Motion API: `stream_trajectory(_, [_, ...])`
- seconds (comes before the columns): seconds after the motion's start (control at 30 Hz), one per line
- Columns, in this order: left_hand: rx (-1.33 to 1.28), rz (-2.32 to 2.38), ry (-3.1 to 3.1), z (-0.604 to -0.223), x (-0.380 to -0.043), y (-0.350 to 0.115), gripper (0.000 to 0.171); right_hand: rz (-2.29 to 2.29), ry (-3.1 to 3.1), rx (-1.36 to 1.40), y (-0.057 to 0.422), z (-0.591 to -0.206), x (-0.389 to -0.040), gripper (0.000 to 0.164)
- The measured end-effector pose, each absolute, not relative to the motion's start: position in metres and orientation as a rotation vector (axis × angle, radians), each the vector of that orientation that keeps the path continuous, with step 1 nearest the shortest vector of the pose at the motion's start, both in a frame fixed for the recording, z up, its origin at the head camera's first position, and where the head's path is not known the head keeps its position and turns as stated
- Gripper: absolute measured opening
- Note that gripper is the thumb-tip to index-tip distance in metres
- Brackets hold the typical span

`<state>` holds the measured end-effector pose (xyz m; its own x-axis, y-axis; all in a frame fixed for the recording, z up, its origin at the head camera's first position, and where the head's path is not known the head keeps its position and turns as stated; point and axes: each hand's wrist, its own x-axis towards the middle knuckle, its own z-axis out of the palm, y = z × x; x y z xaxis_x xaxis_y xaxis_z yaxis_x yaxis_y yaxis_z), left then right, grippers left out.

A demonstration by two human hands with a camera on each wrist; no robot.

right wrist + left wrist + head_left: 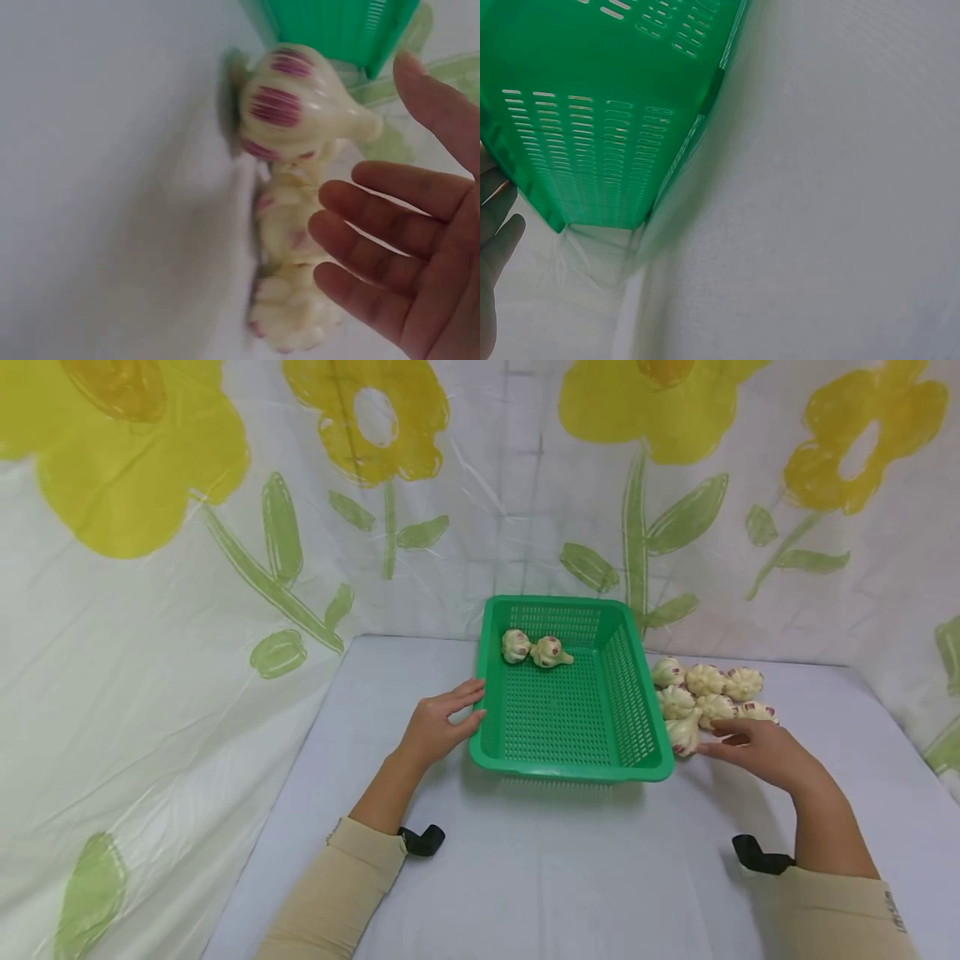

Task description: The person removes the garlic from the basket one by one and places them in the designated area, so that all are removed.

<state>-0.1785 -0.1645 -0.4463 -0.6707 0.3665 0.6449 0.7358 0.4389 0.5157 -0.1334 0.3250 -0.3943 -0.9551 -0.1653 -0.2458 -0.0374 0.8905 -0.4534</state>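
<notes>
A green plastic basket [555, 770] stands on the white table with two garlic bulbs [516, 646] in its far left corner. My left hand [438, 722] rests against the basket's left rim, its fingers extended along the outside. To the right of the basket lies a group of several garlic bulbs [716, 683], cream with purple patches. Over the near side of this group is my right hand [765, 752], thumb and fingers apart. Beside its fingertips sits the nearest garlic bulb [289, 105], its stem pointing up; nothing is between the fingers in the right wrist view.
White tabletop [510, 868] stretches in front of the basket toward me. A hanging sheet [465, 527] printed with yellow flowers and green leaves closes off the back and sides. Each wrist wears a black strap mount [423, 841].
</notes>
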Motion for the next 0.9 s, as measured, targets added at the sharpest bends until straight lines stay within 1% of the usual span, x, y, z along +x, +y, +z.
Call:
stream_trajectory(0.17, [-0.920,-1.137,-2.278,-0.445,-0.177,-0.164,0.037,-0.552,2.733,-0.198,0.327,-0.369,-0.142,0.081])
stream_trajectory(0.47, [-0.902,-1.132,-2.303,-0.442,-0.175,-0.165,0.037,-0.341,2.710,-0.379,0.317,-0.321,-0.162,0.080])
stream_trajectory(0.67, [-0.905,-1.126,-2.292,-0.444,-0.176,-0.165,0.037,-0.290,2.675,-0.454,0.308,-0.303,-0.184,0.079])
stream_trajectory(0.8, [-0.914,-1.123,-2.287,-0.445,-0.177,-0.165,0.037,-0.275,2.634,-0.500,0.302,-0.296,-0.200,0.073])
stream_trajectory(0.9, [-0.915,-1.127,-2.287,-0.445,-0.177,-0.164,0.036,-0.261,2.615,-0.539,0.296,-0.291,-0.211,0.072])
